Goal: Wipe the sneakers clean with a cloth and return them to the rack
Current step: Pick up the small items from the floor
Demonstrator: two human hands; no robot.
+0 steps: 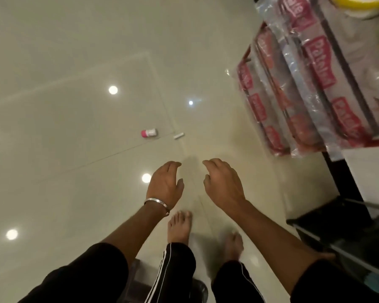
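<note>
Glossy pale floor tiles (74, 62) filled most of the view and mirrored the ceiling lights as bright round spots. Taking the rack (346, 68) as the landmark, it stood at the upper right, its dark bars wrapped in clear plastic printed with red labels, probably as a dust cover. No sneakers could be made out through that wrapping, and no cloth was in sight anywhere.

Well to the left of the rack, a small pink-capped bottle (148, 133) lay on its side on the tiles, with a short white stick (178, 135) just beside it on the side toward the rack.

Below and left of the rack, the left hand (165, 184), wearing a silver bangle (157, 205) at the wrist, and the right hand (222, 182) hung over bare floor, near each other but apart. Both had fingers loosely curled downward and held nothing. Bare feet showed beneath them, so the person was likely standing, arms forward for balance or readying a reach.

Judging from this, the wiping had not visibly begun: the sneakers and a cloth would first need fetching, presumably from the rack.
</note>
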